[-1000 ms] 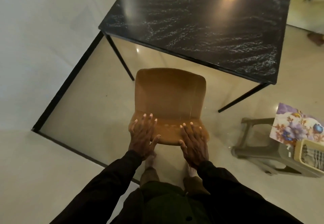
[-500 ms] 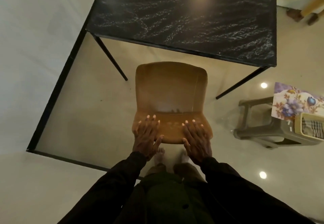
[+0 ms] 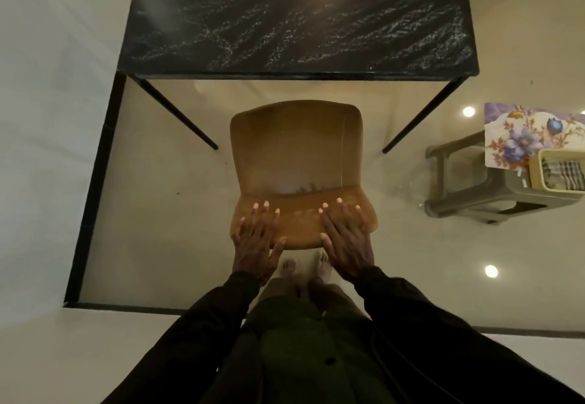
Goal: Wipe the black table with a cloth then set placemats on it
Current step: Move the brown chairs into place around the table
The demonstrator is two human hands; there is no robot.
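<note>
Both hands rest flat with fingers straight on the chair [image 3: 294, 150] back at frame centre, the left hand [image 3: 256, 245] beside the right hand [image 3: 346, 239], gripping nothing. The tabletop [image 3: 297, 17] spans the upper frame, long axis left to right. What looks like the cloth [image 3: 563, 174] lies in a basket [image 3: 535, 169] at the right edge, by a floral placemat [image 3: 519, 138] on a stool [image 3: 459, 188]. It is nearer the right hand.

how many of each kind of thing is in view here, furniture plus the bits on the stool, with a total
black table: 1
brown chair: 1
stool: 1
floral placemat: 1 showing; cannot tell if more lie under it
basket: 1
checked cloth, in the basket: 1
total: 6
</note>
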